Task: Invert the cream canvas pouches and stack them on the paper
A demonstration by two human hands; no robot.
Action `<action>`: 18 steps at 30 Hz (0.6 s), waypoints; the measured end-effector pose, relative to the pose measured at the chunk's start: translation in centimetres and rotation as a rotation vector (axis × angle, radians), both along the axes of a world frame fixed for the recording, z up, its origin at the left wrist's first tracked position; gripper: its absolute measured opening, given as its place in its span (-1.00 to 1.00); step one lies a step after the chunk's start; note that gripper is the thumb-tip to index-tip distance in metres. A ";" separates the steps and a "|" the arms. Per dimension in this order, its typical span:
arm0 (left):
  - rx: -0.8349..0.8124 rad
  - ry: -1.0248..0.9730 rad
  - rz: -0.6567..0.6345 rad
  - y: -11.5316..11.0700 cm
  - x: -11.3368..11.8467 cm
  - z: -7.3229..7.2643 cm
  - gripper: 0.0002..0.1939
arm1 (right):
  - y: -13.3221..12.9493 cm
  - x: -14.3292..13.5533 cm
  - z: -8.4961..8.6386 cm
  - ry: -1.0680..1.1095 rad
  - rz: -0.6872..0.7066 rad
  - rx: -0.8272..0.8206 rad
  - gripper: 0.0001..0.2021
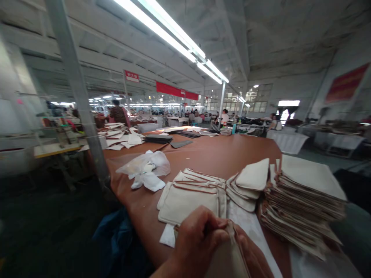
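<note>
My left hand (197, 241) is closed, its thumb and fingers pinching the upper edge of a beige fabric piece (224, 258) near the bottom of the view. Just to the right, my right hand (251, 251) is closed on the same piece, partly hidden behind it. Beyond my hands lies a spread pile of beige pieces with brown edges (188, 202). A few more beige pieces (252, 175) lie to its right, beside a tall stack of them (301, 200). White paper (243, 220) lies under part of the piles.
The brown-covered table (232, 152) stretches forward. A clear plastic bag with white scraps (150, 168) sits on its left side. Dark sheets (158, 139) and white pieces (124, 137) lie farther back. A metal post (79, 88) stands at the left; people are in the distance.
</note>
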State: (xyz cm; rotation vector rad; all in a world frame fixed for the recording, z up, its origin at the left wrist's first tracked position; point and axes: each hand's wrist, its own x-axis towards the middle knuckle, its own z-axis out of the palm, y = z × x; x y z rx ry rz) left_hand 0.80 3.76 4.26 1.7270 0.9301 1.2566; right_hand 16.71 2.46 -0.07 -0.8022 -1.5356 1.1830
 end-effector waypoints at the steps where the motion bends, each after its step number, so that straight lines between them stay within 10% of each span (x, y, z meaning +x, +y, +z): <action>1: -0.048 0.002 -0.031 0.1 -0.1 0.5 -0.75 | -0.2 0.1 0.0 0.034 -0.024 -0.033 -0.58; 11: -0.222 0.122 -0.392 1.6 -2.0 2.3 -0.68 | -0.8 1.5 1.8 0.262 0.149 -0.116 -0.75; 18: -0.044 0.283 -0.362 0.4 -1.8 3.7 -0.78 | -0.9 1.4 3.2 0.269 0.217 -0.026 -0.72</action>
